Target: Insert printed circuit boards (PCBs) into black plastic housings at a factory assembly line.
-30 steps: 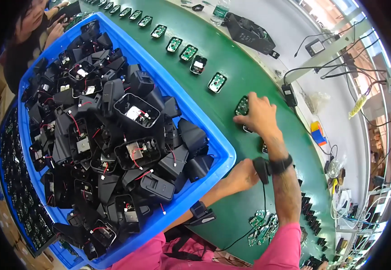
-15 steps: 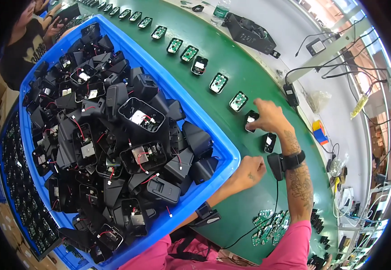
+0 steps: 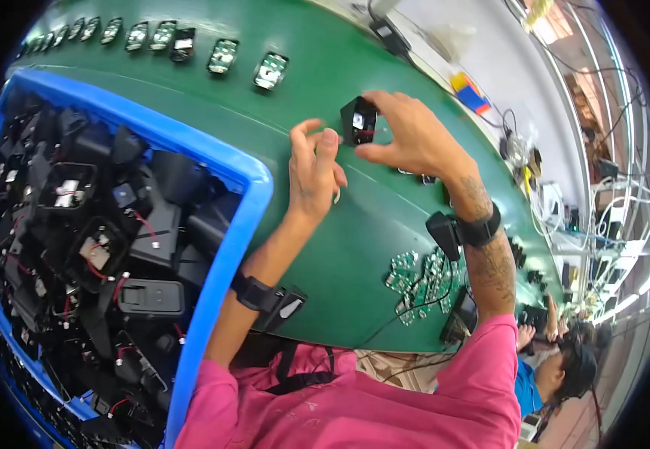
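Note:
A black plastic housing [image 3: 358, 121] with its hollow side showing is at my right hand [image 3: 418, 138]. The fingers reach its top edge and the thumb curves below, closing round it. Inside the housing are a pale part and a thin reddish wire. My left hand [image 3: 312, 170] is just left of the housing, fingers loosely bent and apart, with nothing visible in it. Its fingertips come close to the housing; whether they touch I cannot tell. Partly hidden under my right hand, more small dark pieces [image 3: 428, 179] lie on the green table [image 3: 325, 247].
On the left, a blue bin [image 3: 254, 176] is heaped with black housings trailing red wires. A row of small cases with green circuit boards [image 3: 271, 71] runs along the far table. Loose green boards [image 3: 426, 280] lie near my right forearm, beside a black cable. Another person [image 3: 553, 378] is at lower right.
My view has swung right, so the bin sits further left. My left hand has come up from beside the bin and uncurled. A black housing is now at my right hand.

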Demonstrator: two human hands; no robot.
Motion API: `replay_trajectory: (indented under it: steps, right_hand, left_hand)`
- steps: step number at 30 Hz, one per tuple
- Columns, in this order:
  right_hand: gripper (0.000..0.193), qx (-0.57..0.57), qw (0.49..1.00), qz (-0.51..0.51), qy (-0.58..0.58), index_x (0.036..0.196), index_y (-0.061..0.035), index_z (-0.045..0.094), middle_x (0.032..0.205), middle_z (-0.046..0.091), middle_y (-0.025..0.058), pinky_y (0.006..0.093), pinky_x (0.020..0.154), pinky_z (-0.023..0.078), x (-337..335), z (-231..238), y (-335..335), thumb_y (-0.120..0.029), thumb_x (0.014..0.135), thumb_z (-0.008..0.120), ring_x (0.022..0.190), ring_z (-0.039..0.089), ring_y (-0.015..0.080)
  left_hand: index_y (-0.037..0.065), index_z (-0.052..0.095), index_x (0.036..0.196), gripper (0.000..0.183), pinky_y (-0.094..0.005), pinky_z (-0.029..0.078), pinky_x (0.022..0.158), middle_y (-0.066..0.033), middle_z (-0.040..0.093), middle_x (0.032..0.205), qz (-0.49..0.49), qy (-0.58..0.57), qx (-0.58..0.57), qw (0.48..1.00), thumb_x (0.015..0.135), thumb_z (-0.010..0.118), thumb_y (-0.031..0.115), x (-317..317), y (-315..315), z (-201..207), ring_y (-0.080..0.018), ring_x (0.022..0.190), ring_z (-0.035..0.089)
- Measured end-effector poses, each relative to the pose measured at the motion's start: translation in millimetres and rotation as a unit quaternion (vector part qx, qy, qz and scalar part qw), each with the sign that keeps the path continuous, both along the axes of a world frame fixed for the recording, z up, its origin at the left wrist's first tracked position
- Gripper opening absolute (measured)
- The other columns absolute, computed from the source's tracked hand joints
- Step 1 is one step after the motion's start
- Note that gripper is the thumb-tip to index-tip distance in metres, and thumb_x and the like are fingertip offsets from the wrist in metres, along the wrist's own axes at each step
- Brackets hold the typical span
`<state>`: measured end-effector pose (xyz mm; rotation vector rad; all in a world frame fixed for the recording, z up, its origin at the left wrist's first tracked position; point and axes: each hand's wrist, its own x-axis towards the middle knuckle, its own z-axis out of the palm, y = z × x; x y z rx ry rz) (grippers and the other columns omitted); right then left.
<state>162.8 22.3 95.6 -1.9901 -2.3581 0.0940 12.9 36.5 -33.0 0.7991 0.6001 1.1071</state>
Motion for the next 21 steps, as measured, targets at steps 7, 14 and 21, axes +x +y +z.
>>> replay_trajectory:
  steps: [7, 14, 21]
  right_hand:
    - [0.062, 0.057, 0.997, -0.041, 0.015, 0.128, -0.001, 0.054, 0.109, 0.065, 0.0188, 0.0408, 0.085, 0.051, -7.2, -22.1, -91.8, -0.024, 0.077, 0.08, 0.101, 0.063, 0.0329]
    - [0.033, 0.084, 0.977, -0.159, 0.113, 0.116, -0.0016, 0.063, 0.099, 0.068, 0.0171, 0.0371, 0.073, 0.054, -9.0, -34.9, -121.4, -0.012, 0.085, 0.071, 0.083, 0.068, 0.0282]
    - [0.049, -0.127, 0.96, -0.193, -0.156, 0.118, -0.0027, 0.064, 0.106, 0.067, 0.024, 0.0487, 0.079, 0.049, 21.3, -35.3, -262.6, -0.044, 0.091, 0.063, 0.091, 0.063, 0.0389]
  left_hand:
    - [0.002, 0.04, 0.132, 0.057, -0.0263, 0.046, 0.042, -0.0076, 0.06, 0.08, -0.328, -0.003, 0.056, 0.943, 0.092, 0.067, 0.031, 11.4, -14.1, -7.2, -0.0125, 0.051, 0.058]
    - [0.009, 0.043, 0.129, 0.057, -0.0243, 0.047, 0.044, -0.0065, 0.058, 0.081, -0.344, 0.057, 0.094, 0.932, 0.085, 0.076, 0.026, 12.0, -17.2, -6.0, -0.011, 0.054, 0.058]
    - [0.008, 0.046, 0.114, 0.038, -0.0329, 0.049, 0.044, -0.0088, 0.061, 0.073, -0.26, 0.01, 0.105, 0.96, 0.087, 0.072, 0.018, 39.2, -32.9, 11.0, -0.0158, 0.049, 0.06]
